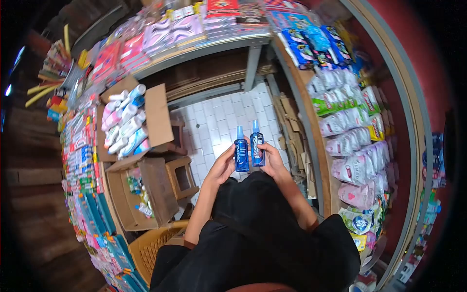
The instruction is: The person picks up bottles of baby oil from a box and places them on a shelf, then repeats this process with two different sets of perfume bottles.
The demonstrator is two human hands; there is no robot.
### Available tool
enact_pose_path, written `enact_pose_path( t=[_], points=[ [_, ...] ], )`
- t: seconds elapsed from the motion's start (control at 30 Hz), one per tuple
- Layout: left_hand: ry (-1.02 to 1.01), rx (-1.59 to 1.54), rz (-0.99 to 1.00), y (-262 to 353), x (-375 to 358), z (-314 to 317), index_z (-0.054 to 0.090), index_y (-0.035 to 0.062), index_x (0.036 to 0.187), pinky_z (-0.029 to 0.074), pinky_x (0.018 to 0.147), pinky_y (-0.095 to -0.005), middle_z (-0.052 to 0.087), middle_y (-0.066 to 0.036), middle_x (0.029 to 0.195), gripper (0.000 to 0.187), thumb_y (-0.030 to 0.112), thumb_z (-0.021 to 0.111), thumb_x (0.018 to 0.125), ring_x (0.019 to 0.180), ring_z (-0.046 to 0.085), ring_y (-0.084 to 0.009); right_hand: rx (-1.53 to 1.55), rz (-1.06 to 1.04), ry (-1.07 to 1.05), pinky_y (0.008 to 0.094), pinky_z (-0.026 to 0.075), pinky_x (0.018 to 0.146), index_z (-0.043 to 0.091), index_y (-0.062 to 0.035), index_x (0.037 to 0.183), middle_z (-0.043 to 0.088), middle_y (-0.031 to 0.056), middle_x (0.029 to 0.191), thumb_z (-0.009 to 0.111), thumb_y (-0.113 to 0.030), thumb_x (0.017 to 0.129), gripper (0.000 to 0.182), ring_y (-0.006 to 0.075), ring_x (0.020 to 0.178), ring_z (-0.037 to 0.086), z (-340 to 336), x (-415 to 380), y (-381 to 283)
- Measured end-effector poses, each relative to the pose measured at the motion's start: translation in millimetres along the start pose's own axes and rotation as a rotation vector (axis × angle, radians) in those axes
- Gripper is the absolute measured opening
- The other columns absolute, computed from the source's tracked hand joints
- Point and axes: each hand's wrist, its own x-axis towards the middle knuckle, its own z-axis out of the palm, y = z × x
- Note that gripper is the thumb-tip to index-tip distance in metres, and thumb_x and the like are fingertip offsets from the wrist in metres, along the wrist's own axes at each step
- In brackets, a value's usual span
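Observation:
Two blue spray bottles with light-blue caps are held upright side by side over my lap. My left hand (225, 164) is wrapped around the left spray bottle (242, 156), whose white lettering faces me. Around the right spray bottle (258, 155) my right hand (273, 159) is closed, with the thumb across its front. A narrow gap separates the bottles. Some fingers of both hands are hidden behind them.
An open cardboard box (158, 117) full of white, pink and blue bottles stands at left. Below it is another open box (129, 207) with several small bottles. A shelf of pouches (352, 168) runs along the right. A wooden stool (182, 177) and woven chair (151, 243) are nearby.

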Motion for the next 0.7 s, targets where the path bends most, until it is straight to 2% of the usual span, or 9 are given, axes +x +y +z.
enact_pose_path(
  t=[0.13,0.23,0.27,0.4,0.5,0.53,0.63,0.7],
  points=[
    [-0.126,0.083,-0.085,-24,42,55,0.052,0.0013,0.133,0.051,0.096,-0.0375,0.062,-0.010,0.123,0.045,0.036,0.047,0.104,0.111,0.062,-0.0202,0.029,-0.140,0.075,0.0347,0.052,0.086,0.046,0.0064,0.139,0.066,0.0120,0.111,0.052,-0.024,0.095,0.054,0.0187,0.093,0.065,-37,-39,-45],
    [-0.093,0.149,-0.119,-45,69,109,0.050,0.0013,0.136,0.051,0.096,-0.0371,0.060,-0.009,0.125,0.045,0.033,0.050,0.103,0.110,0.062,-0.0189,0.066,-0.206,0.052,0.0351,0.053,0.085,0.046,0.0061,0.138,0.066,0.0113,0.111,0.050,-0.024,0.098,0.051,0.0185,0.094,0.065,-58,-78,-86],
    [-0.173,0.167,-0.146,-47,74,132,0.046,0.0010,0.140,0.051,0.096,-0.0361,0.059,-0.009,0.126,0.048,0.031,0.052,0.102,0.109,0.063,-0.0178,0.074,-0.250,0.087,0.0362,0.054,0.084,0.051,0.0040,0.134,0.067,0.0111,0.110,0.049,-0.024,0.099,0.045,0.0184,0.096,0.066,-63,-91,-99],
    [-0.417,0.358,-0.246,-65,109,201,0.045,0.0023,0.140,0.049,0.095,-0.0317,0.060,-0.008,0.126,0.049,0.028,0.058,0.100,0.112,0.061,-0.0169,0.002,-0.421,0.127,0.0408,0.056,0.085,0.054,-0.0001,0.126,0.066,0.0125,0.111,0.052,-0.023,0.098,0.037,0.0203,0.099,0.066,-81,-150,-150],
    [-0.505,0.527,-0.263,-81,131,248,0.044,0.0025,0.140,0.050,0.095,-0.0320,0.062,-0.009,0.124,0.050,0.024,0.061,0.098,0.109,0.063,-0.0183,0.038,-0.555,0.159,0.0414,0.056,0.085,0.054,0.0001,0.126,0.065,0.0135,0.112,0.053,-0.023,0.097,0.037,0.0226,0.100,0.065,-82,-192,-182],
    [-0.546,0.527,-0.290,-80,134,272,0.046,0.0023,0.139,0.051,0.092,-0.0320,0.063,-0.010,0.121,0.050,0.016,0.065,0.095,0.104,0.066,-0.0191,0.042,-0.610,0.143,0.0405,0.056,0.085,0.054,0.0006,0.123,0.064,0.0143,0.112,0.054,-0.021,0.096,0.034,0.0240,0.102,0.065,-77,-208,-193],
    [-0.776,0.534,-0.248,-83,146,326,0.047,0.0012,0.135,0.053,0.090,-0.0323,0.064,-0.011,0.119,0.047,0.011,0.067,0.093,0.102,0.068,-0.0202,-0.044,-0.798,0.229,0.0346,0.058,0.079,0.051,-0.0018,0.127,0.065,0.0100,0.108,0.056,-0.014,0.095,0.034,0.0185,0.095,0.067,-58,-255,-222],
    [-0.850,0.638,-0.169,-79,151,364,0.048,-0.0003,0.131,0.055,0.090,-0.0345,0.065,-0.011,0.115,0.048,0.005,0.070,0.089,0.103,0.068,-0.0220,-0.080,-0.884,0.236,0.0317,0.057,0.080,0.049,-0.0005,0.129,0.064,0.0078,0.107,0.057,-0.011,0.095,0.037,0.0144,0.092,0.065,-53,-283,-238]
  ],
)
